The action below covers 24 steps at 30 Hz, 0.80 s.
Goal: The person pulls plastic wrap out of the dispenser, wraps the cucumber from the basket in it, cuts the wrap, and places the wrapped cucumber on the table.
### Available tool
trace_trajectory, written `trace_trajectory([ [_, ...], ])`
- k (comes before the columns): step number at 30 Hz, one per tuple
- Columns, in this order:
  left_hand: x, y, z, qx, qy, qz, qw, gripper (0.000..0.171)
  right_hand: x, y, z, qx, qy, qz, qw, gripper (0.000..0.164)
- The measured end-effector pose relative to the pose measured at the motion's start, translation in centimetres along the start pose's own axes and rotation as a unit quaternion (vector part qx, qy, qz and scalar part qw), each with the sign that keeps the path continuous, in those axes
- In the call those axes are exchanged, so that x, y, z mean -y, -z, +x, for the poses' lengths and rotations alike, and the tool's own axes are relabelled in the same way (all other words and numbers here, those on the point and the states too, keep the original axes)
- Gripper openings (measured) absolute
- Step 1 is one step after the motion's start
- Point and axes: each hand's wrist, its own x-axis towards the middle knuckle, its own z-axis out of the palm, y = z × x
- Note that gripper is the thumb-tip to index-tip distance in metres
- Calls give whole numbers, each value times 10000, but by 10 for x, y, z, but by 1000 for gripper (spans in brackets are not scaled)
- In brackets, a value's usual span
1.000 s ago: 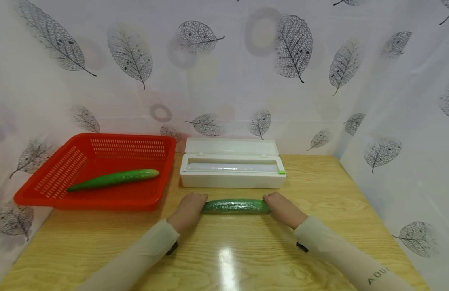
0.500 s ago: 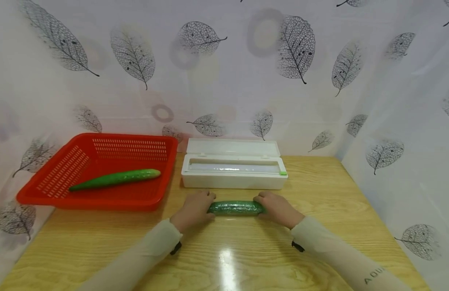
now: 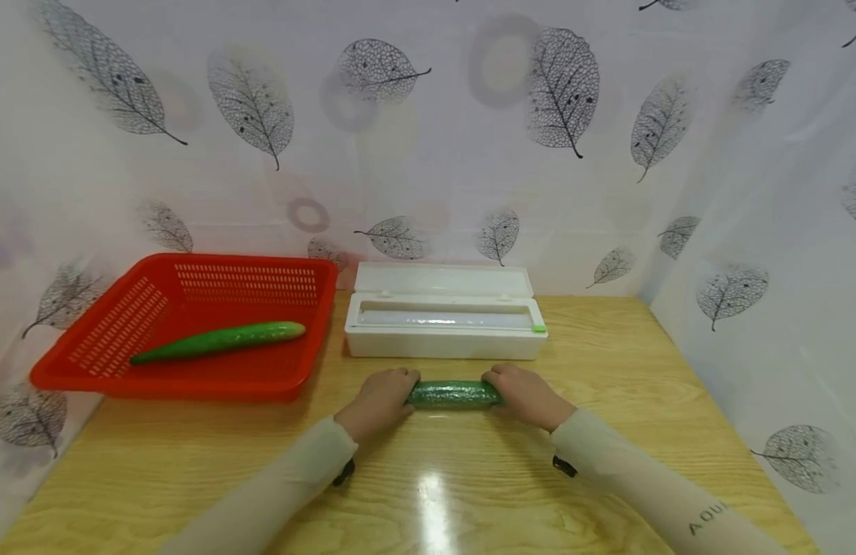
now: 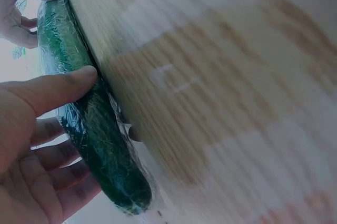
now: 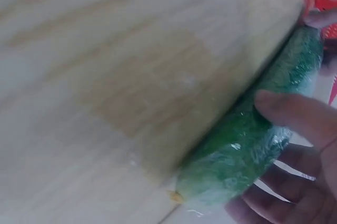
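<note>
Between left hand (image 3: 379,399) and right hand (image 3: 528,395), a long green film-wrapped cucumber (image 3: 452,395) is gripped; tearing could be caused by twisting.

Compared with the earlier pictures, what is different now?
The left hand and right hand have moved inward along the film-wrapped cucumber, closer to each other. Nothing was let go; both hold it as before. The red basket, the other cucumber inside and the open white box stayed in place.

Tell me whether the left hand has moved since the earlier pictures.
Yes. Against the white box, the left hand has shifted right along the wrapped cucumber, toward the right hand.
</note>
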Motion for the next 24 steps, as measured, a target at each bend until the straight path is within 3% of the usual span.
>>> trace_trajectory([
  [7, 0, 1, -3, -169, -124, 311, 9993, 35, 6, 3, 6, -133, 305, -31, 9994, 59],
  [14, -5, 10, -8, -346, 120, 554, 9978, 44, 15, 1, 16, -530, 643, -272, 9961, 54],
  [18, -3, 26, -16, -1153, 270, 711, 9904, 44, 19, -1, 19, -535, 699, -335, 9956, 52],
  [22, 7, 45, -27, -2254, 445, 1183, 9660, 39, 20, -3, 21, -530, 652, -406, 9956, 50],
  [24, 14, 53, -33, -2611, 619, 1382, 9534, 36, 19, -3, 22, -536, 632, -414, 9957, 48],
])
